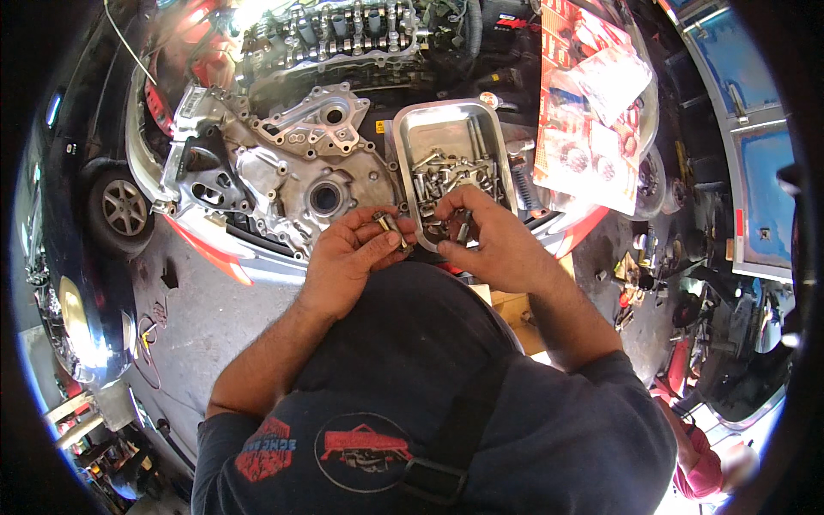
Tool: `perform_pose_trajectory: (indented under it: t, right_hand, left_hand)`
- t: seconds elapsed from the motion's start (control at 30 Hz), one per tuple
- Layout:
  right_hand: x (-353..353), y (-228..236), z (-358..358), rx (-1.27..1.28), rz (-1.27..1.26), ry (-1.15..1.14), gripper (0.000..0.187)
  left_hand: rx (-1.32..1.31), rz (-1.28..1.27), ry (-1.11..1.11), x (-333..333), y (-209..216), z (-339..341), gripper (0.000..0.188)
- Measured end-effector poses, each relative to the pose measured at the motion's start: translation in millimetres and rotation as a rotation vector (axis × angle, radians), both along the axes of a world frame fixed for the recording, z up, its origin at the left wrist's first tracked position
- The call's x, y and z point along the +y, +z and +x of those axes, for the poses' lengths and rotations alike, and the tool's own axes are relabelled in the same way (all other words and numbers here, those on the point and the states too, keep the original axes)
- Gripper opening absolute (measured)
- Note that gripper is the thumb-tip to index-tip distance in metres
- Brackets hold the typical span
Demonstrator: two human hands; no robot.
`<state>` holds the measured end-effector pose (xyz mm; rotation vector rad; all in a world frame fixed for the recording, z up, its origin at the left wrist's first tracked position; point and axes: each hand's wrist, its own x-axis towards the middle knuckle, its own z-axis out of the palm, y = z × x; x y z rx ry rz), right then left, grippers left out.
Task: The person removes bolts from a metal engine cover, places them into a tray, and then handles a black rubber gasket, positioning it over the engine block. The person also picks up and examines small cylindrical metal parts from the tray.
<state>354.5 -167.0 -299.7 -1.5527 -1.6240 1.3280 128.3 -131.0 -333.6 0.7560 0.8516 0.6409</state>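
Lit brightly, burnt out to white beside the upper left corner of the engine (330,39). Glints off the cover (292,184) and along the edges of the tray (448,105). Washes out on the sheet (562,112), worst by its lower edge. Sinks into shade below the engine and dims across the shirt (369,360). Reads fairly crisp mid-frame, softens outward, blurs at far lower right. Bends toward the margins, fringed blue, then ends in black.
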Motion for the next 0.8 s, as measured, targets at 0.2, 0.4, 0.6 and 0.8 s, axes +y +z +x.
perform_pose_trajectory:
  t: [0.2,0.4,0.6,0.8]
  right_hand:
    - [1.2,-10.7,-6.5,0.028,-0.03,0.152,0.03]
    - [1.6,-25.5,-17.4,0.186,0.065,-0.06,0.019]
    - [4.9,-28.6,-13.6,0.038,0.049,-0.069,0.018]
    - [8.0,-39.8,-17.2,0.159,0.002,-0.143,0.02]
  left_hand:
    - [0.048,-0.114,-0.201,3.2,-7.7,3.0,0.037]
    - [0.151,-0.061,-0.26,7.1,-10.9,4.0,0.037]
    - [0.188,-0.063,-0.228,6.2,-10.6,11.4,0.037]
    - [0.158,-0.067,-0.198,7.9,-9.1,12.4,0.042]
